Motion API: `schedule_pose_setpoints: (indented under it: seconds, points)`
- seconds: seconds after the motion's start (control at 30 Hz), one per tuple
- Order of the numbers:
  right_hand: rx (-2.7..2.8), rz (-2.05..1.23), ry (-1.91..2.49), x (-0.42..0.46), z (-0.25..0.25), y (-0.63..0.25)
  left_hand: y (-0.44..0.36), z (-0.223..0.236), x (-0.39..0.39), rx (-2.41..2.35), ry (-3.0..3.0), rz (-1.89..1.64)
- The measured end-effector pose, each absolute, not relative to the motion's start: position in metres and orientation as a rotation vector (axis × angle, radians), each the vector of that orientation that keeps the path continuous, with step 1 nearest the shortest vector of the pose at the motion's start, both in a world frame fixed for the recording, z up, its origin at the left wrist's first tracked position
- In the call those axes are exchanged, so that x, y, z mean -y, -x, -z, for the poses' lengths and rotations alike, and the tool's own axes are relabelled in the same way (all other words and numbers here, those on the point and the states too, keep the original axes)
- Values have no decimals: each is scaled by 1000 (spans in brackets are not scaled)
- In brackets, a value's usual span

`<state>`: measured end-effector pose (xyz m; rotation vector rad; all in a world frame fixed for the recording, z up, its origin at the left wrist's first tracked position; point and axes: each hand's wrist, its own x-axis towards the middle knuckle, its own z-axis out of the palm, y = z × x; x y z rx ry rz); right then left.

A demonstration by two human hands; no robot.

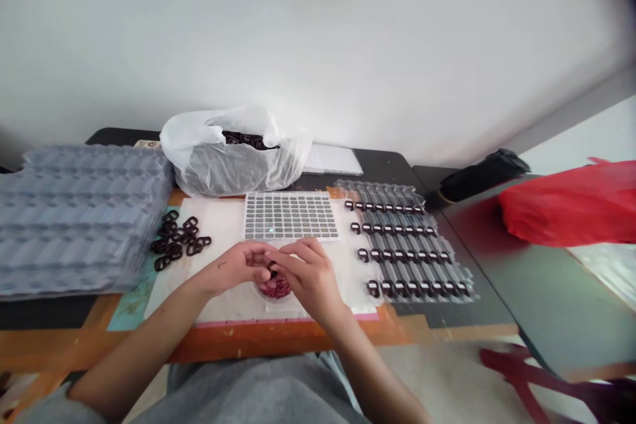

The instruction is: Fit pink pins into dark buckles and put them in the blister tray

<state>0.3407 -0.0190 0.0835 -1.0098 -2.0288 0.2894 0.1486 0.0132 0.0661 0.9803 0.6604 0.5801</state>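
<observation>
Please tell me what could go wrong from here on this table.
The small clear dish sits directly under the left hand and right hand, so a bump might spill its dark red pieces. The loose black rings lie close to the stacked plastic trays and could slip among them.

Person's own body, head-camera view.

Item 1: a loose, matte grey fabric garment (253,391) with soft folds, lower centre of the frame; its type cannot be told.
Item 2: a grey fabric edge (50,407) of the same tone, lower left corner.
Item 3: a narrow pale blue fabric strip (344,377) along the garment's right side, lower centre.
Item 4: a left hand (233,266), uncovered, bearing a small dark curved mark (222,265) on its back near the wrist; too small to read.
Item 5: a right hand (308,278), uncovered.
Item 6: a left forearm (144,338) and a right forearm (370,371), both uncovered.
</observation>
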Motion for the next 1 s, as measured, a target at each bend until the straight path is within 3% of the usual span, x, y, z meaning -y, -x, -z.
schedule_pose_setpoints:
  seconds: [0.13, 0.4, 0.67, 1.0]
  points:
    - [2074, -226, 1084, -13, -76, -359, -144, -52, -19, -684, -926, -636]
    - [1987, 95, 1986, -109, -37, -431, -121, -33, -34, -696, -837, -1052]
    - [2139, 150, 2067, -121, -25, -436, -130, -24, -36, -528, -609, -1127]
    - [2319, 51, 2112, -139, -48, -439, -132, -19, -36, -487, -558, -1133]
